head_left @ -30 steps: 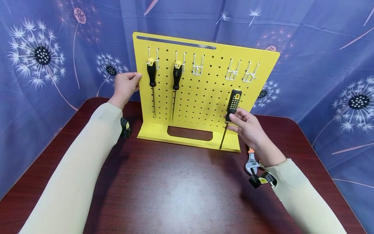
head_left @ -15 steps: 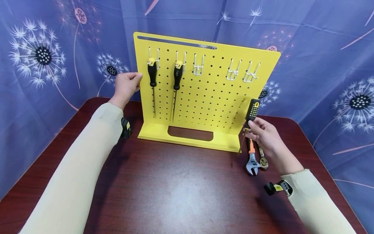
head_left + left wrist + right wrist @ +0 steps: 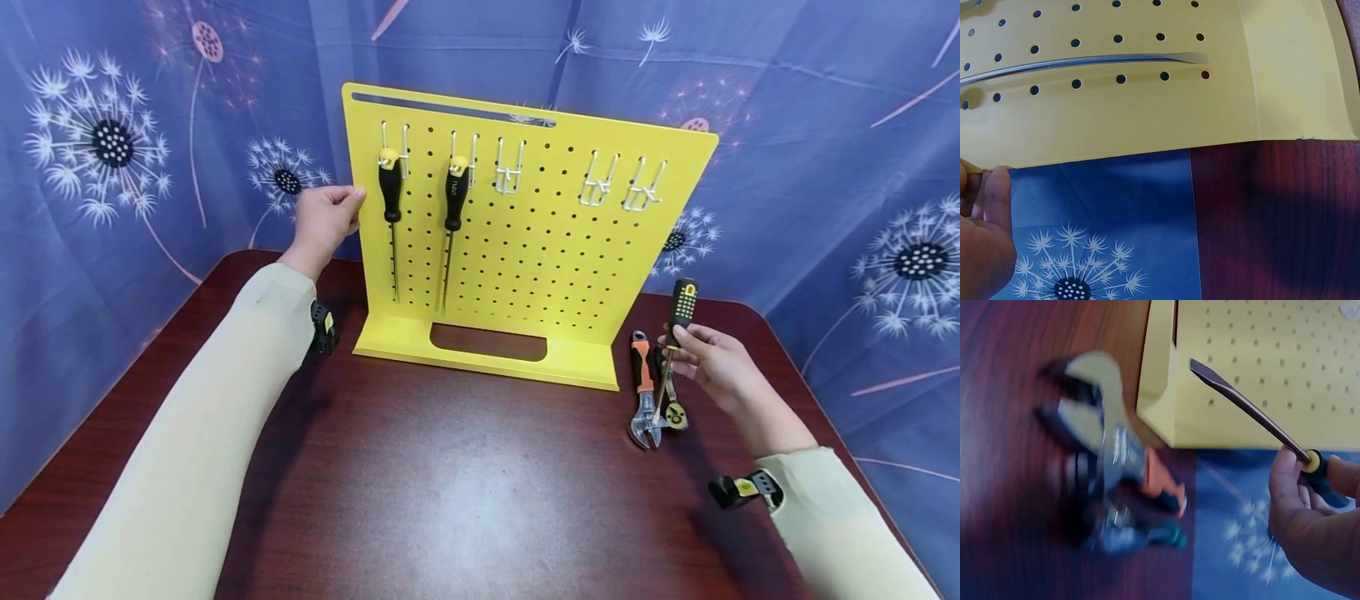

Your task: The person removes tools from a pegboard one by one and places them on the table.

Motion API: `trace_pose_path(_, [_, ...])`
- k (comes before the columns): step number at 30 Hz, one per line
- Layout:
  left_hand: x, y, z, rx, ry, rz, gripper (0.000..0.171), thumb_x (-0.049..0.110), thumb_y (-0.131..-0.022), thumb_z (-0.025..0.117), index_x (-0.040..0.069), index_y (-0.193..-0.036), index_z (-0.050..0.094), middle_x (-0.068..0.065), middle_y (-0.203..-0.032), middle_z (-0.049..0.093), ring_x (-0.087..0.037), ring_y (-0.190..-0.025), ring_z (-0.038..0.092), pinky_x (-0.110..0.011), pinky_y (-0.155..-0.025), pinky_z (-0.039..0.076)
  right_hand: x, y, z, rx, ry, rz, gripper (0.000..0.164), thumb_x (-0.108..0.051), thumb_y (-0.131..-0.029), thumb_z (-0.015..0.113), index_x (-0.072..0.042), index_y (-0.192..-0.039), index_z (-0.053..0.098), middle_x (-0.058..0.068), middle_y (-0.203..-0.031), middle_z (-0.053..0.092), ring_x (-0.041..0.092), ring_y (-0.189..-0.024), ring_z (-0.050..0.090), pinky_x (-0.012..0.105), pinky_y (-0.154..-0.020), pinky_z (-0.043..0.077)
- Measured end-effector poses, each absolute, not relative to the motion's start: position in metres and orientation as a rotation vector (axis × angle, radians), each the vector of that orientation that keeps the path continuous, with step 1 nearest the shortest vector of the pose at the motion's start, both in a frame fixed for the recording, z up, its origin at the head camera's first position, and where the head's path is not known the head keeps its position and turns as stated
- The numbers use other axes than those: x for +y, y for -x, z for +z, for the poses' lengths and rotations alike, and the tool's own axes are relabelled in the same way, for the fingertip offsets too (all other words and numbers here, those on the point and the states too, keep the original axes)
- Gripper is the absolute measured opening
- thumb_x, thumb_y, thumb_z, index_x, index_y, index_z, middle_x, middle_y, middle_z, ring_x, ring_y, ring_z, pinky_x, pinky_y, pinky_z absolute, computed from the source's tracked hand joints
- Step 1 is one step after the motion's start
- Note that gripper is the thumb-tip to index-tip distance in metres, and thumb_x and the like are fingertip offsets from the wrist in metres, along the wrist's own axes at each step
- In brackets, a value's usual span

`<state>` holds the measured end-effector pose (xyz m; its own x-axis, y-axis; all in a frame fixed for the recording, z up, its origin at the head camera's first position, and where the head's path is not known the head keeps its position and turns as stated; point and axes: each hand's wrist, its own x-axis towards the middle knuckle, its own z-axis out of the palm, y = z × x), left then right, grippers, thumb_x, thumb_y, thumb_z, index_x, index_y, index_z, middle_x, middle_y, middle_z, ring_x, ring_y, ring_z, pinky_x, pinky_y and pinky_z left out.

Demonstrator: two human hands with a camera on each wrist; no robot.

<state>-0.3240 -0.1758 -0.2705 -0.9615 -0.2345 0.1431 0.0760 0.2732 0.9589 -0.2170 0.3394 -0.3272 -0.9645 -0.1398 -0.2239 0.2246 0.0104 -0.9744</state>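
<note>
My right hand (image 3: 716, 367) grips a screwdriver (image 3: 681, 312) by its black and yellow handle, upright and slightly tilted, with the shaft pointing down. Its flat blade shows clearly in the right wrist view (image 3: 1210, 376). Below it, an adjustable wrench (image 3: 643, 387) with an orange and black handle lies on the table beside a ratchet wrench (image 3: 676, 414), partly hidden by the screwdriver and hand. At the other side, my left hand (image 3: 322, 221) pinches the left edge of the yellow pegboard (image 3: 525, 275) between thumb and fingers. Two screwdrivers, a left one (image 3: 391, 187) and another (image 3: 455, 196), hang from hooks.
Three white wire hooks carry no tool: one near the middle (image 3: 508, 167) and two at the right (image 3: 597, 181). The board stands on a yellow base (image 3: 480, 358) on the dark red table (image 3: 450, 467). A blue dandelion curtain (image 3: 225, 100) hangs behind.
My right hand has moved right and down with the screwdriver, away from the pegboard to above the wrenches, which are now more exposed. The left hand stays at the board's edge.
</note>
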Motion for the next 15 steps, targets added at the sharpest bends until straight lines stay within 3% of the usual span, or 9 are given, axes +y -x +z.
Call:
trace_pose_path(2, [-0.176, 0.324, -0.270, -2.291, -0.153, -1.749, 0.021, 0.026, -0.103, 0.063, 0.008, -0.098, 0.073, 0.011, -0.064, 0.049, -0.005, -0.069, 0.049, -0.013, -0.064, 0.049, 0.349, 0.219, -0.331, 2.048, -0.105, -1.986, 0.012, -0.025, -0.108, 0.053, -0.016, -0.109, 0.061, -0.015, -0.091, 0.074, 0.003, -0.081, 0.066, 0.018, -0.075, 0.058])
trace_pose_path(6, [-0.175, 0.324, -0.270, -2.300, -0.181, -1.753, 0.023, 0.026, -0.103, 0.063, 0.006, -0.104, 0.073, 0.011, -0.067, 0.050, -0.005, -0.071, 0.050, -0.012, -0.065, 0.049, 0.367, 0.222, -0.336, 2.080, -0.149, -1.875, 0.031, -0.027, -0.108, 0.051, -0.005, -0.127, 0.041, -0.016, -0.090, 0.073, 0.001, -0.081, 0.066, 0.018, -0.076, 0.058])
trace_pose_path(9, [-0.175, 0.325, -0.269, -2.300, -0.189, -1.759, 0.024, 0.027, -0.103, 0.063, 0.005, -0.106, 0.073, 0.010, -0.068, 0.051, -0.004, -0.072, 0.051, -0.012, -0.066, 0.049, 0.378, 0.223, -0.339, 2.065, -0.175, -1.851, 0.025, -0.027, -0.108, 0.051, -0.007, -0.122, 0.047, -0.015, -0.089, 0.073, 0.001, -0.079, 0.066, 0.018, -0.075, 0.059])
trace_pose_path(11, [-0.175, 0.325, -0.269, -2.298, -0.188, -1.766, 0.024, 0.027, -0.103, 0.063, 0.005, -0.107, 0.073, 0.011, -0.068, 0.051, -0.004, -0.072, 0.051, -0.012, -0.066, 0.049, 0.384, 0.224, -0.341, 2.044, -0.202, -1.844, 0.012, -0.025, -0.108, 0.051, -0.013, -0.109, 0.054, -0.013, -0.088, 0.073, 0.002, -0.077, 0.065, 0.019, -0.073, 0.059])
trace_pose_path(15, [-0.176, 0.324, -0.269, -2.297, -0.184, -1.755, 0.023, 0.027, -0.103, 0.063, 0.006, -0.105, 0.073, 0.011, -0.067, 0.052, -0.004, -0.071, 0.051, -0.012, -0.066, 0.050, 0.394, 0.227, -0.344, 2.016, -0.241, -1.794, 0.016, -0.022, -0.109, 0.050, -0.017, -0.099, 0.061, -0.011, -0.086, 0.073, 0.003, -0.074, 0.067, 0.019, -0.071, 0.059])
